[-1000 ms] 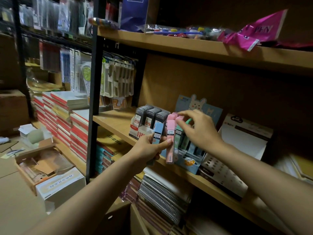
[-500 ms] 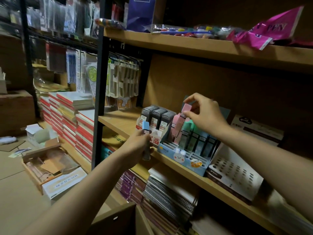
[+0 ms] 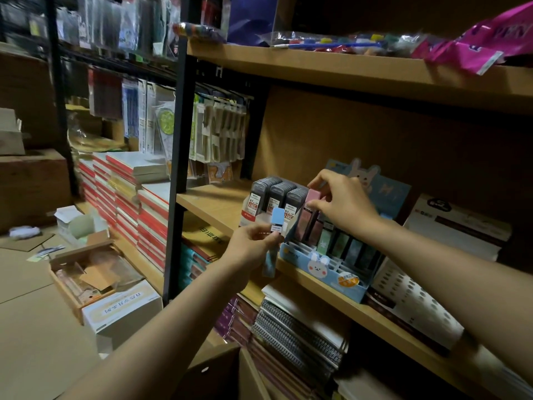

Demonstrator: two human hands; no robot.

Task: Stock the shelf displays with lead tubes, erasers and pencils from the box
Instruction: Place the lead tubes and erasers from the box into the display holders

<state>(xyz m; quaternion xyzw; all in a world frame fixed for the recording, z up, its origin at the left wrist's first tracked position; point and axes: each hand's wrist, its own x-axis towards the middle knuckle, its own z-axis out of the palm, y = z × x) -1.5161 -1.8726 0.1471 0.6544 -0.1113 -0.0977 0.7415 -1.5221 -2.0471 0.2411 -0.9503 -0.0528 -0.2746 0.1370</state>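
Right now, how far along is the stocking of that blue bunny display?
Done: several pink and green tubes stand in the blue bunny display. In hand: the right hand seats a pink tube; the left hand holds a blue tube. Left: front slots look unfilled.

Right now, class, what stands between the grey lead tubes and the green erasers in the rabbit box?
Pink erasers, pinched by the right hand; head view.

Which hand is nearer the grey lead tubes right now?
Left. The left hand, holding a blue tube, sits just in front of and below the grey lead tubes. The right hand is further to their right, pinching a pink tube.
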